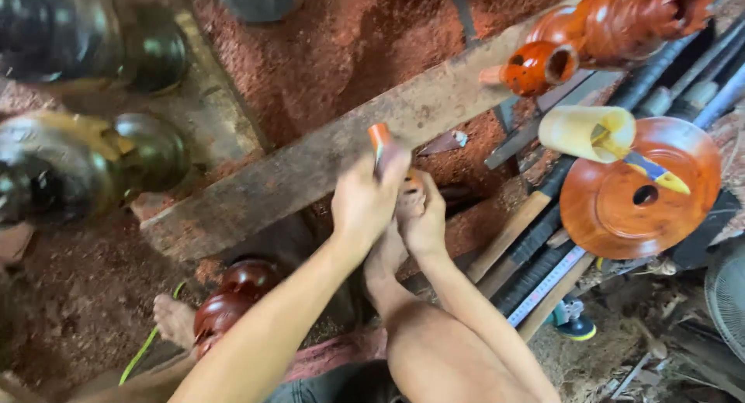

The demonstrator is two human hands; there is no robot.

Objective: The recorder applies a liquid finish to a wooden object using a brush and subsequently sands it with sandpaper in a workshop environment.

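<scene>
Left hand (365,201) closed around an orange-tipped tool (379,136); only the tip shows above the fingers. Right hand (423,217) curled, apparently gripping a small piece (412,182), mostly hidden beneath its fingers. Wooden plank (310,162) lies just beyond both hands.

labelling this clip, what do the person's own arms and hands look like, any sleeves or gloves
Both arms are bare from the bottom edge of the picture to the fingers: no sleeves show. The left hand and right hand wear no gloves, and no rings, watch or bands are visible on hands or wrists. The arms look slim. Nothing is marked on them as far as the picture shows.
</scene>
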